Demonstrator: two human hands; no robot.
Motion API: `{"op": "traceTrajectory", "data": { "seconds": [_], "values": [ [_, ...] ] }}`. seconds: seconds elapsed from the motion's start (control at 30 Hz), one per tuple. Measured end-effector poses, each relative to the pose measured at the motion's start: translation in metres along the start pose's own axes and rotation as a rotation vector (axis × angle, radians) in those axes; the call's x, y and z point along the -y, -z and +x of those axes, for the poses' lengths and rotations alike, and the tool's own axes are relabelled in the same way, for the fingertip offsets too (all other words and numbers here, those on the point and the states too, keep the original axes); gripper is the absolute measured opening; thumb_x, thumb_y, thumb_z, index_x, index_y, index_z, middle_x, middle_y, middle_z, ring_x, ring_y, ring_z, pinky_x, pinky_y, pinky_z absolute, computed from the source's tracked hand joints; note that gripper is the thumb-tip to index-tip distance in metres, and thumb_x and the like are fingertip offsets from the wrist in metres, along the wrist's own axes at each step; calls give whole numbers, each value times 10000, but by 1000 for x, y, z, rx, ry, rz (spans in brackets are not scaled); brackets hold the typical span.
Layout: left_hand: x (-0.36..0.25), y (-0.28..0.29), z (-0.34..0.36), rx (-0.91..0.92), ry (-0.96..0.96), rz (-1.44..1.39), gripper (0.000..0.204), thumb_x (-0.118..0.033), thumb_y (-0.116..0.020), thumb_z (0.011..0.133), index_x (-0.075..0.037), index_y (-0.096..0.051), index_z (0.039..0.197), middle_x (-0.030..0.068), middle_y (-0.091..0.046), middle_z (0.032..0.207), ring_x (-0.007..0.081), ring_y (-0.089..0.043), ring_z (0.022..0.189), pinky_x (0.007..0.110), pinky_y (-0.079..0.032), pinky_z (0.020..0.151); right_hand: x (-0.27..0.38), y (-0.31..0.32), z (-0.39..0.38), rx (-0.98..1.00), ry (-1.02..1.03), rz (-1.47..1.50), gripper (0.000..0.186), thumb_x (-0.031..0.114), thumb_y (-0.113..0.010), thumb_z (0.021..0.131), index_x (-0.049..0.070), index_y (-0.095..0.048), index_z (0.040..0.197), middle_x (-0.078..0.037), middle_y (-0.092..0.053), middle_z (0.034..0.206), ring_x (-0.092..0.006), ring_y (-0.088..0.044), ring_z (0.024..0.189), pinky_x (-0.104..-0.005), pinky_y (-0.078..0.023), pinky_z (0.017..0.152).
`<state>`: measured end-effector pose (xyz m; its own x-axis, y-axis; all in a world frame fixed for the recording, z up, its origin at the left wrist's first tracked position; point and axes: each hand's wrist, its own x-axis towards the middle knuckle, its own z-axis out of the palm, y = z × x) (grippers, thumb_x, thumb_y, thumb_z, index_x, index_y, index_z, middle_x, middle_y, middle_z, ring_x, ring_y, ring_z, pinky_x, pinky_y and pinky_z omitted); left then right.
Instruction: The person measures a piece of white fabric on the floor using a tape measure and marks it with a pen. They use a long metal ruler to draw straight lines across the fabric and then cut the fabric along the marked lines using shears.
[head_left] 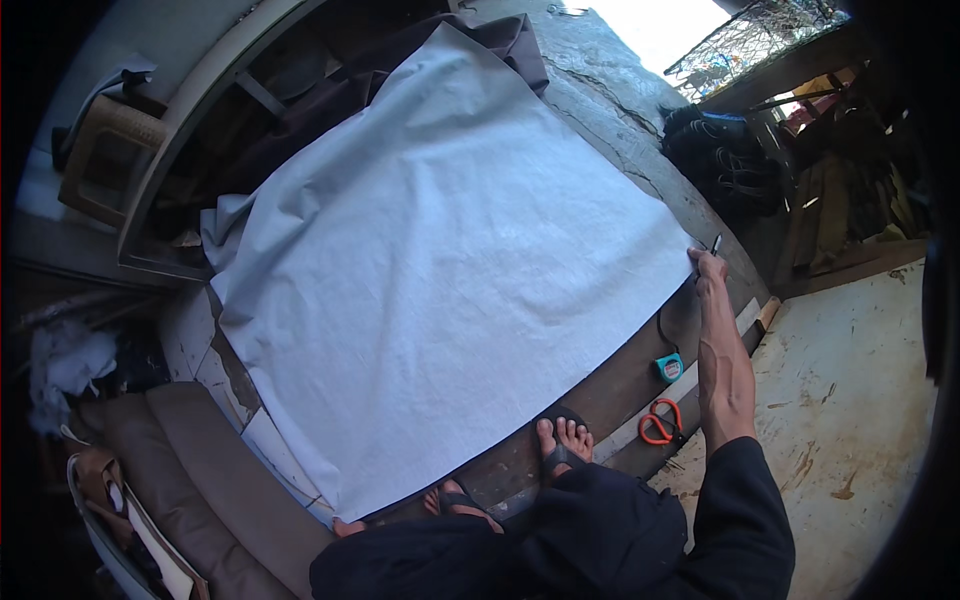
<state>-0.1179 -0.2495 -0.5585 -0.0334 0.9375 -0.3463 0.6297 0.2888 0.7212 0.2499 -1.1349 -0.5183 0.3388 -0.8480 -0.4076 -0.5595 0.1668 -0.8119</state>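
Observation:
A large pale grey sheet of fabric (440,290) lies spread over the floor, creased, with dark cloth (510,50) under its far end. My right hand (709,268) is closed at the sheet's right corner, with a pen-like object (716,243) sticking out of it. My left hand (348,525) is at the near-left corner of the sheet, mostly hidden by my dark clothing; its grip is unclear. Along the near edge lie a teal tape measure (668,368) and orange-handled scissors (660,423), beside my sandalled feet (565,440).
A brown padded cushion (210,470) is at lower left, a framed cabinet (135,190) at upper left. A stained pale board (840,390) lies to the right, dark shoes (715,160) and wood pieces (835,210) behind it. Cracked concrete (600,100) borders the far side.

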Motion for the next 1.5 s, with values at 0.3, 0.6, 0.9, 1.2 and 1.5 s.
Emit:
{"op": "traceTrajectory", "data": {
  "seconds": [0.3,0.6,0.9,1.2,1.5],
  "values": [
    [-105,-54,54,-99,54,-183,390,-106,-592,861,55,-579,1215,166,-629,1218,329,-633,1075,480,-526,952,93,-78,-31,308,257,-393,146,172,-726,775,58,-639,748,-20,-523,590,-122,-437,447,-335,-296,401],
    [-645,132,74,645,-617,-786,383,-220,-600,975,91,-581,1198,240,-668,1146,334,-665,1078,419,-546,994,394,-86,-105,336,772,379,312,269,-712,915,90,-741,1169,39,-465,611,-60,-383,485,-258,-299,451],
    [-328,-11,64,312,-61,-927,414,-162,-736,869,-29,-585,1232,107,-568,1252,247,-576,1135,410,-512,1011,227,-97,-52,397,277,239,150,199,-760,879,137,-744,1015,88,-488,588,-27,-329,402,-209,-255,360],
    [-150,-27,61,173,155,-548,315,-254,-682,917,-168,-622,1214,27,-609,1201,205,-563,1138,384,-480,939,74,-86,-1,308,141,-29,264,261,-784,841,125,-735,1061,35,-580,716,-56,-387,458,-257,-296,391],
    [-89,-5,47,20,239,-514,295,-247,-653,958,-125,-612,1223,51,-630,1164,213,-581,1074,387,-470,861,12,-49,5,244,104,-202,276,326,-794,832,157,-744,1043,41,-557,659,-72,-404,462,-272,-304,387]
  ]
}}
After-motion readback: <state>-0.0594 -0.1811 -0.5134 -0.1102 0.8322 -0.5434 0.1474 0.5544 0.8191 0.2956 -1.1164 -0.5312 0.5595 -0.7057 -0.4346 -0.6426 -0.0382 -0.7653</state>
